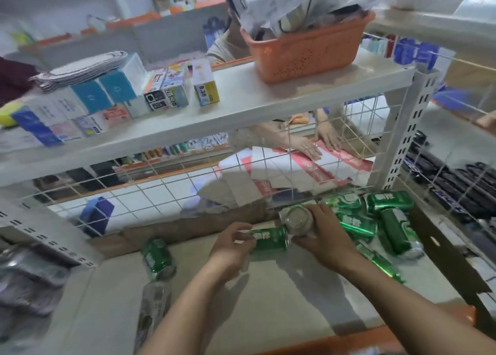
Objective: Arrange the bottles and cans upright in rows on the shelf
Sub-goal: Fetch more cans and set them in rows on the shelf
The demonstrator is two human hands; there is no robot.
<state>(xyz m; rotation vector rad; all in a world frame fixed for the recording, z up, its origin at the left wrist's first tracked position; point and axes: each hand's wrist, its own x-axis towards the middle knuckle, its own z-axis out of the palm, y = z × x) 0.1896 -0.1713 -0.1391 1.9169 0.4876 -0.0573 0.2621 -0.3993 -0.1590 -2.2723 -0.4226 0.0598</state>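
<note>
- The left hand [230, 243] has its fingers and thumb curled round a green can [269, 240], holding it on its side just above the lower shelf [268, 301], near the middle.
- The right hand [326, 235] grips a second can [299, 219] from the right. This can is turned so its silver end faces the camera, and it touches the far right end of the green can.
- A pile of cans [389, 201], all green and lying on their sides at mixed angles, fills the far right corner of the lower shelf, just right of the right hand.
- A lone can [157, 256] lies tilted on the left of the shelf, well apart from the pile.
- Nearer on the left lies what seems to be a clear plastic bottle [153, 309] on its side; it is blurred.
- None of the cans in view stands upright.
- A white wire mesh [150, 193] forms the far side of the shelf.
- Beyond the mesh, another person's hands [308, 148] rest flat on red-and-white cartons [300, 166].
- The upper shelf [255, 97] carries small boxes [161, 86] on the left and an orange basket [303, 59] stuffed with plastic wrapping on the right.
</note>
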